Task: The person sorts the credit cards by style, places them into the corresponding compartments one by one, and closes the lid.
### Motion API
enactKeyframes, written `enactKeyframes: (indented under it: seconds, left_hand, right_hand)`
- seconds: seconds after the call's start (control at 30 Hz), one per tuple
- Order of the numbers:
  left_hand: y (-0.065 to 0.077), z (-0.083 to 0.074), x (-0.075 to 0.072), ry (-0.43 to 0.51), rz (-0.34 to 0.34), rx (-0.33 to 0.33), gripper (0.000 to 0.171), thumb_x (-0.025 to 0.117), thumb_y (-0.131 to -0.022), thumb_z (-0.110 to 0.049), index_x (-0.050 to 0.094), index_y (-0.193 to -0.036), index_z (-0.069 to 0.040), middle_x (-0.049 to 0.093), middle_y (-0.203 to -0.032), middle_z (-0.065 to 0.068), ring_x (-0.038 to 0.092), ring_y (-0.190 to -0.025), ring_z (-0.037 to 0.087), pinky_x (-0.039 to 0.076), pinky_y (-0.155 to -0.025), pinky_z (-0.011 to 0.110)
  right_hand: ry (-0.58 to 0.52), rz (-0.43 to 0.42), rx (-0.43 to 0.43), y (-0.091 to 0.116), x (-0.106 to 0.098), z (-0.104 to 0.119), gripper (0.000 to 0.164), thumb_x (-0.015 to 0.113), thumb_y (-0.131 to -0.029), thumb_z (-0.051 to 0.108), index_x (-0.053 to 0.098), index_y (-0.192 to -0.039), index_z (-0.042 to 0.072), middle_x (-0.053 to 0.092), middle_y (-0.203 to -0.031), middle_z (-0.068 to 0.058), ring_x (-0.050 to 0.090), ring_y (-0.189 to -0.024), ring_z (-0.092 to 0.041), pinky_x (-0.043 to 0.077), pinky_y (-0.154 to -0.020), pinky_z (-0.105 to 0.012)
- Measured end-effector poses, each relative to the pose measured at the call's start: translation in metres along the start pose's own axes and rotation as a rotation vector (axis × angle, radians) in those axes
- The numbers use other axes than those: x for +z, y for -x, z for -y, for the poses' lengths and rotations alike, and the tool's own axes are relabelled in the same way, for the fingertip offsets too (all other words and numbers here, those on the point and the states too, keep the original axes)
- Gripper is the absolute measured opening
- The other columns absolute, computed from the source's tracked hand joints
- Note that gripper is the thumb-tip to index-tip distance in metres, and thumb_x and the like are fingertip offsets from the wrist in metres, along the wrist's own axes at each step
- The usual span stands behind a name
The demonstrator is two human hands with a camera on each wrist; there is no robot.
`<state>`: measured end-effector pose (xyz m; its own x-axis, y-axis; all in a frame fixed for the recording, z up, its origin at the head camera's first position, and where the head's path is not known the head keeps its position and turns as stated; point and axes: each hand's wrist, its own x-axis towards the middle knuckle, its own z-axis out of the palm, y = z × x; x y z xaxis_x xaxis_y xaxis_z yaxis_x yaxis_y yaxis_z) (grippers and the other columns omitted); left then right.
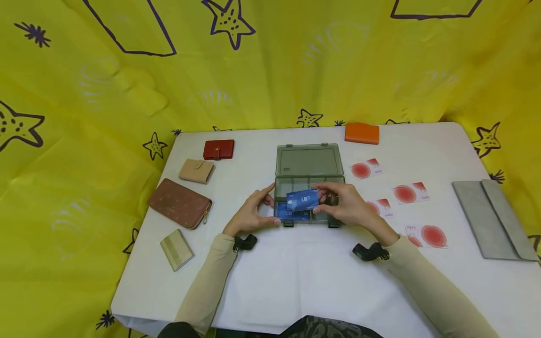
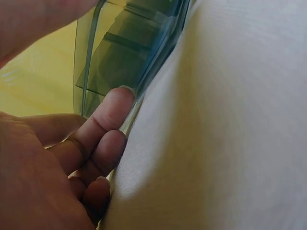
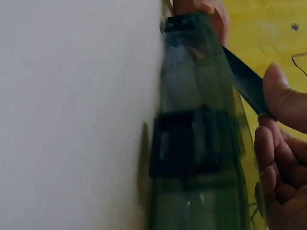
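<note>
A translucent green plastic box [image 1: 310, 159] lies on the table with its lid raised and tilted away. My left hand [image 1: 253, 213] holds its left side, thumb at the front corner and index finger farther up. In the left wrist view, bent fingers [image 2: 112, 112] touch the box wall [image 2: 122, 62]. My right hand [image 1: 344, 202] pinches a blue VIP card [image 1: 302, 200], tilted above the front compartments. Below it, another blue card [image 1: 289, 213] lies inside the box, partly covered. The right wrist view shows the pinched card [image 3: 244, 79] edge-on, beside the box's dark latch [image 3: 184, 143].
At left lie a red wallet [image 1: 218, 149], a beige wallet [image 1: 196, 171], a brown zip wallet [image 1: 179, 203] and a pale card holder [image 1: 176, 249]. Several red-and-white cards [image 1: 411, 193] lie at right, with an orange wallet [image 1: 361, 134] behind and a grey pouch [image 1: 492, 220] beyond.
</note>
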<state>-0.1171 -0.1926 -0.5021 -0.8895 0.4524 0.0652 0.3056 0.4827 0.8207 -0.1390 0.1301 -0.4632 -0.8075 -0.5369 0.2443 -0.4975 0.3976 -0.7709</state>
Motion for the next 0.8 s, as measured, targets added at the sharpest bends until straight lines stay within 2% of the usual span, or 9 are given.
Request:
enactKeyframes:
  seconds: [0.17, 0.23, 0.4, 0.5, 0.63, 0.73, 0.8]
  left_hand:
    - [0.0, -0.001, -0.001, 0.013, -0.002, -0.02, 0.111, 0.095, -0.076, -0.016, 0.032, -0.166, -0.005, 0.066, -0.109, 0.012, 0.053, -0.106, 0.024, 0.041, -0.107, 0.04]
    - [0.0, -0.001, 0.0, 0.019, -0.002, -0.028, 0.11, 0.095, -0.076, -0.017, 0.032, -0.166, -0.005, 0.066, -0.109, 0.012, 0.052, -0.106, 0.025, 0.041, -0.107, 0.04]
    - [0.0, -0.002, 0.0, 0.017, -0.003, -0.015, 0.109, 0.094, -0.077, -0.016, 0.032, -0.166, -0.004, 0.067, -0.109, 0.012, 0.053, -0.105, 0.025, 0.041, -0.106, 0.039]
    - [0.0, -0.002, 0.0, 0.013, -0.002, -0.011, 0.109, 0.095, -0.077, -0.016, 0.032, -0.166, -0.003, 0.067, -0.109, 0.012, 0.053, -0.105, 0.024, 0.041, -0.107, 0.038]
    - [0.0, -0.003, 0.0, 0.016, 0.008, -0.013, 0.109, 0.094, -0.078, -0.017, 0.031, -0.166, -0.003, 0.066, -0.11, 0.012, 0.053, -0.105, 0.024, 0.041, -0.107, 0.039]
    - [0.0, -0.002, 0.001, 0.013, 0.011, -0.013, 0.109, 0.094, -0.079, -0.018, 0.031, -0.166, -0.004, 0.066, -0.11, 0.012, 0.053, -0.106, 0.024, 0.042, -0.106, 0.041]
    - [0.001, -0.002, 0.001, 0.017, 0.01, -0.014, 0.108, 0.094, -0.079, -0.018, 0.032, -0.166, -0.004, 0.066, -0.11, 0.012, 0.053, -0.106, 0.025, 0.042, -0.106, 0.041]
  right_hand:
    - [0.086, 0.079, -0.01, -0.006, 0.014, 0.006, 0.056, 0.097, -0.078, 0.023, 0.074, -0.126, 0.005, 0.072, -0.098, -0.004, 0.062, -0.088, -0.019, 0.054, -0.077, -0.033]
    - [0.133, 0.109, -0.007, -0.006, 0.016, 0.008, 0.058, 0.097, -0.078, 0.028, 0.074, -0.128, 0.009, 0.072, -0.106, -0.005, 0.062, -0.092, -0.018, 0.054, -0.082, -0.036]
    - [0.163, 0.176, -0.016, -0.009, 0.005, 0.01, 0.06, 0.095, -0.08, 0.029, 0.074, -0.133, 0.01, 0.067, -0.117, -0.011, 0.062, -0.092, -0.02, 0.052, -0.079, -0.036]
    - [0.144, 0.158, -0.005, -0.012, -0.014, 0.003, 0.061, 0.096, -0.079, 0.025, 0.074, -0.133, 0.007, 0.065, -0.113, -0.013, 0.063, -0.091, -0.023, 0.053, -0.075, -0.037]
    - [0.167, 0.081, 0.045, -0.015, -0.058, -0.018, 0.064, 0.096, -0.079, 0.018, 0.071, -0.135, 0.004, 0.067, -0.117, -0.017, 0.066, -0.098, -0.03, 0.054, -0.078, -0.036]
    - [0.183, 0.047, 0.122, -0.016, -0.093, -0.041, 0.064, 0.093, -0.081, 0.014, 0.068, -0.139, 0.005, 0.068, -0.127, -0.018, 0.065, -0.106, -0.034, 0.052, -0.082, -0.035]
    - [0.186, 0.063, 0.197, -0.017, -0.114, -0.057, 0.063, 0.09, -0.085, 0.013, 0.065, -0.143, 0.006, 0.065, -0.135, -0.019, 0.063, -0.114, -0.037, 0.051, -0.088, -0.039]
